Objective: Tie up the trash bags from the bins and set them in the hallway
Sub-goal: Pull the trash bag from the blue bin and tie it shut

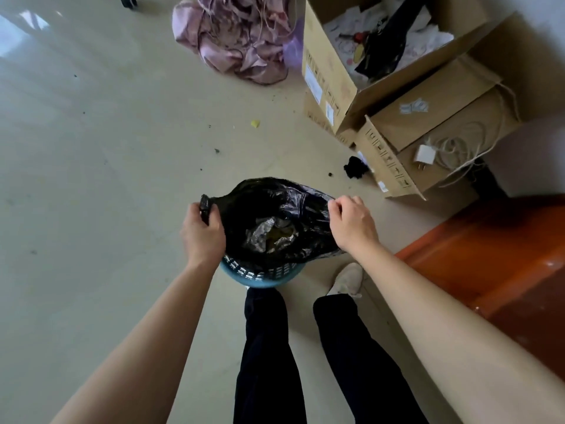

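A black trash bag (269, 206) sits in a small blue lattice bin (260, 272) on the floor, just ahead of my legs. Its mouth is spread wide, and crumpled waste shows inside. My left hand (201, 231) grips the bag's left edge, bunched in its curled fingers. At the bag's right edge, my right hand (351, 221) pinches the plastic between thumb and fingers. Most of the bin is hidden under the bag and my left wrist.
Open cardboard boxes (336, 81) with papers, a charger and cord stand at the right. A pink cloth heap (238, 38) lies at the top. An orange-red wooden surface (495, 264) lies at the lower right. A black scrap (354, 171) and small litter dot the pale floor.
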A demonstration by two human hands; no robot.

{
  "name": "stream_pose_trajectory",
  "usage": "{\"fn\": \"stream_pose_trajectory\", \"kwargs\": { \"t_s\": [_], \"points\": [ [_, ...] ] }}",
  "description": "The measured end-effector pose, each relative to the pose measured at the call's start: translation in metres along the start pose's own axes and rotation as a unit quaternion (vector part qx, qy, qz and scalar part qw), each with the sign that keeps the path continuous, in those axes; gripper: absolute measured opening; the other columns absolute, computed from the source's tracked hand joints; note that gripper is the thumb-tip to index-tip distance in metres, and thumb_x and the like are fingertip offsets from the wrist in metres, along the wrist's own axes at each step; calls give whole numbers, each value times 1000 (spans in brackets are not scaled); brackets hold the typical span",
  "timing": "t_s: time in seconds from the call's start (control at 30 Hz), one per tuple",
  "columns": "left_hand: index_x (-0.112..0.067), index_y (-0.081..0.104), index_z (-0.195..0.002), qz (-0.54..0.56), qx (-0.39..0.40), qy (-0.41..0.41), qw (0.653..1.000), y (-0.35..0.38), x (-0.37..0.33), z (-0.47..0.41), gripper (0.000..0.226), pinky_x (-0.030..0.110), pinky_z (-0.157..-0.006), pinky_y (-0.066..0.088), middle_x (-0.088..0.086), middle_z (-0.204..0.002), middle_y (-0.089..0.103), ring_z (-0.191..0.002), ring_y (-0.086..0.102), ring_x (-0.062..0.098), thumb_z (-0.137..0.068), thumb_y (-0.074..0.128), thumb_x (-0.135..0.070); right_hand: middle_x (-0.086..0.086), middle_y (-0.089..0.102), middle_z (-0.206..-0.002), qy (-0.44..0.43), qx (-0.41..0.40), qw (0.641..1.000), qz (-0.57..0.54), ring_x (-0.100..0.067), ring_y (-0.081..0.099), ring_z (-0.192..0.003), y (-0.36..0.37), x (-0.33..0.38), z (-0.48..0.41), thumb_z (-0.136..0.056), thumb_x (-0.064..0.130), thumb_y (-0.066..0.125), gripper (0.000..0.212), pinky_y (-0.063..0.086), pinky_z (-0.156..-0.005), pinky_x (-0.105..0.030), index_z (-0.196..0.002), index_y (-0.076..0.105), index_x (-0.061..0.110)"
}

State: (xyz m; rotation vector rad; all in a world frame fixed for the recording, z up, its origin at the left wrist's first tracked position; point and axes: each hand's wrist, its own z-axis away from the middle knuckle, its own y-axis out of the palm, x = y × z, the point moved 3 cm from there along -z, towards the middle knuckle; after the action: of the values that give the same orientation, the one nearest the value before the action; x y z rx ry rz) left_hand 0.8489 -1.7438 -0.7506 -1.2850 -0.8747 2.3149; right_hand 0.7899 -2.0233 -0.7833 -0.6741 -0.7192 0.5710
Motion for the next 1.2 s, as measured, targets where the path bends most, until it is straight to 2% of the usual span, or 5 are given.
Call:
{"fn": "stream_pose_trajectory", "kwargs": {
  "t_s": [0.3, 0.67, 0.87, 0.97, 1.2],
  "points": [
    [-8, 53, -91, 15, -122, -10, 992, -74, -51, 60, 28, 33, -70, 35, 0, -73, 53, -76, 50, 27, -102, 43, -32, -11, 54, -118, -38, -6, 953, 302, -28, 57, -106, -42, 11, 46, -93, 50, 53, 40, 41, -90, -39, -117, 63, 19],
    [-7, 59, -88, 113, -172, 42, 978, -191, -144, 146, 28, 26, -82, 36, 9, -93, 57, -87, 49, 18, -102, 46, -29, 0, 54, -103, -212, -140, 931, -261, -8, 48, -95, -198, 121, 167, -96, 33, 42, 24, 33, -81, -12, -90, 60, 18],
    [-22, 51, -81, 287, -143, 38, 946, -263, -191, 172, 29, 43, -76, 46, -2, -76, 50, -76, 51, 22, -99, 41, -43, 1, 57, -74, -169, 11, 877, -449, -21, 64, -72, -256, 173, 225, -99, 38, 43, 29, 50, -78, -43, -93, 51, 11],
    [-31, 48, -96, 283, -78, 73, 953, -294, -213, 174, 3, 41, -77, 44, -1, -87, 50, -81, 50, 23, -96, 51, -30, 2, 56, -88, -237, -25, 914, -328, -15, 64, -77, -285, 190, 254, -92, 49, 49, 32, 52, -78, -47, -103, 43, 20],
    [-23, 4, -150, 134, 82, 169, 973, -374, -244, 184, 88, 39, -81, 49, 7, -115, 44, -99, 53, 29, -88, 62, 1, -9, 31, -138, -320, -104, 885, 320, -29, 42, -126, -314, 208, 322, -42, 73, 81, 149, 37, -107, -42, -154, -5, 25]
  ]
}}
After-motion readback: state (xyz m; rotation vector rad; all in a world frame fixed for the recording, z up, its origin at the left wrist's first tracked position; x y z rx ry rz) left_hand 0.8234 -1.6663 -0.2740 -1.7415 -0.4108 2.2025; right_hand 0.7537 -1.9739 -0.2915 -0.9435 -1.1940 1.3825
